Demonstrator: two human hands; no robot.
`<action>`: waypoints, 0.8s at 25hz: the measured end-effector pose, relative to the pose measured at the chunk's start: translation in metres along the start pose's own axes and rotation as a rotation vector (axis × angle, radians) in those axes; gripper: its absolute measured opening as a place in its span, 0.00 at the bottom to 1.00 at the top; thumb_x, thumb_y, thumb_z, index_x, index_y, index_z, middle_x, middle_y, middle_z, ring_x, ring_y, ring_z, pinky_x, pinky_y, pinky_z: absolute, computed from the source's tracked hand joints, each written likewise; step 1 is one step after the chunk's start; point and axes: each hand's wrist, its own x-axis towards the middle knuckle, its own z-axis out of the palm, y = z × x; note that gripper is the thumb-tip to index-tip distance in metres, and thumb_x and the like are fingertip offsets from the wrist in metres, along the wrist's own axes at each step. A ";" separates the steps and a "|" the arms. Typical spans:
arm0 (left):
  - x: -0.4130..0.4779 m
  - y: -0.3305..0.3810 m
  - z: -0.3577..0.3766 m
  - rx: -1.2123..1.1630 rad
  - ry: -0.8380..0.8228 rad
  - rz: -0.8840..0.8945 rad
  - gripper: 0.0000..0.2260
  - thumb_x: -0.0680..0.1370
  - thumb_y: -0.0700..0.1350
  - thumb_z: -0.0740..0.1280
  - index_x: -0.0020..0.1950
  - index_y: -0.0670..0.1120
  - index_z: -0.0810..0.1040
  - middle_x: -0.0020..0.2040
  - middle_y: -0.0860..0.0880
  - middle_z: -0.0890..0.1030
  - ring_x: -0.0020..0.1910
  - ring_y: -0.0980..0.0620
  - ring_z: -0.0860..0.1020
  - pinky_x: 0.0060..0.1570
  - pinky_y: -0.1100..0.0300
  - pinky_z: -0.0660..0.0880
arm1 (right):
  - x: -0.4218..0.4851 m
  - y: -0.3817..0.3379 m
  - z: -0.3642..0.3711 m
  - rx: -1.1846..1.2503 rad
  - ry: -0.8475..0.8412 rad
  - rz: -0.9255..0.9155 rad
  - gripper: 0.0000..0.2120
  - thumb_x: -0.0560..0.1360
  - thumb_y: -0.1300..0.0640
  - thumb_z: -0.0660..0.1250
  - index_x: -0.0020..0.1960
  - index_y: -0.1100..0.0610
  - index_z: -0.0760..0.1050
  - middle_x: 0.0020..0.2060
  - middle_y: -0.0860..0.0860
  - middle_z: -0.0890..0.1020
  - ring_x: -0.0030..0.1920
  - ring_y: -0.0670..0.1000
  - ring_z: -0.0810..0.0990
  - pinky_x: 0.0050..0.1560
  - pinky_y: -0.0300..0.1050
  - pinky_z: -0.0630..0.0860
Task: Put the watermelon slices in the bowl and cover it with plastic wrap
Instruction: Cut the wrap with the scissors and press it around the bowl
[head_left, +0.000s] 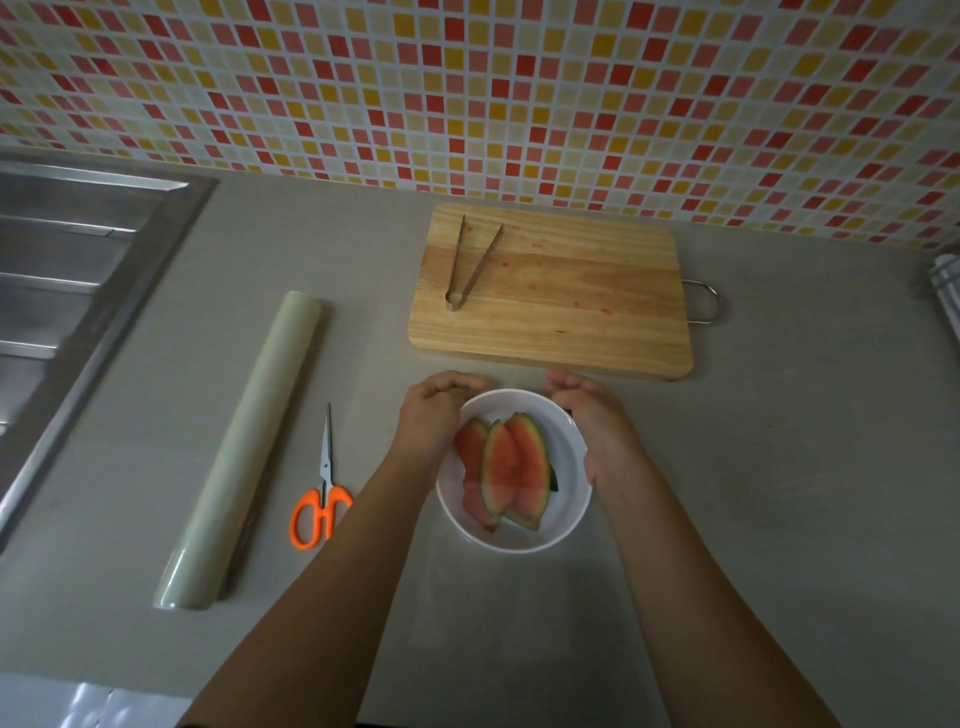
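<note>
a: where are the fingers?
b: both hands reach over the white bowl (569, 525). the left hand (434, 415) has its fingers bunched and curled down at the far left rim. the right hand (592, 421) curls its fingers the same way at the far right rim. the fingertips are turned away, so i cannot tell whether they pinch anything or only rest on the rim.
a: and the fruit?
b: the watermelon slices (506, 467) lie overlapping in the bowl, just nearside of both sets of fingers, between the two wrists.
a: any wrap on it?
b: possibly. a faint clear sheet (519, 597) seems to lie nearside of the bowl, under the forearms, but it is too pale to be sure. the plastic wrap roll (249, 447) lies well left of the left fingers, with orange-handled scissors (322, 499) between it and the left forearm.
a: beyond the fingers?
b: a wooden cutting board (571, 312) just past them, with metal tongs (467, 265) on its left part, arms spread. a steel sink (67, 291) sits far left.
</note>
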 end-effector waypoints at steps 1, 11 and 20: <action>0.000 0.000 -0.001 0.035 -0.026 0.012 0.14 0.70 0.31 0.60 0.39 0.43 0.83 0.37 0.46 0.84 0.39 0.50 0.81 0.41 0.59 0.77 | 0.001 0.000 0.001 -0.007 -0.008 -0.007 0.17 0.68 0.73 0.60 0.43 0.52 0.78 0.39 0.52 0.81 0.34 0.49 0.79 0.32 0.39 0.75; -0.004 0.009 0.000 0.008 0.028 -0.309 0.17 0.63 0.49 0.59 0.40 0.40 0.80 0.45 0.39 0.80 0.44 0.42 0.77 0.56 0.42 0.74 | 0.008 0.001 0.002 -0.006 0.004 0.053 0.16 0.73 0.73 0.55 0.46 0.58 0.78 0.37 0.52 0.81 0.34 0.51 0.80 0.29 0.38 0.76; -0.002 0.004 -0.025 0.498 0.237 0.100 0.23 0.79 0.53 0.51 0.44 0.42 0.82 0.41 0.48 0.81 0.51 0.43 0.76 0.48 0.54 0.67 | -0.023 -0.001 -0.046 -0.035 0.251 -0.400 0.16 0.78 0.55 0.50 0.52 0.52 0.77 0.52 0.49 0.82 0.53 0.45 0.79 0.59 0.39 0.72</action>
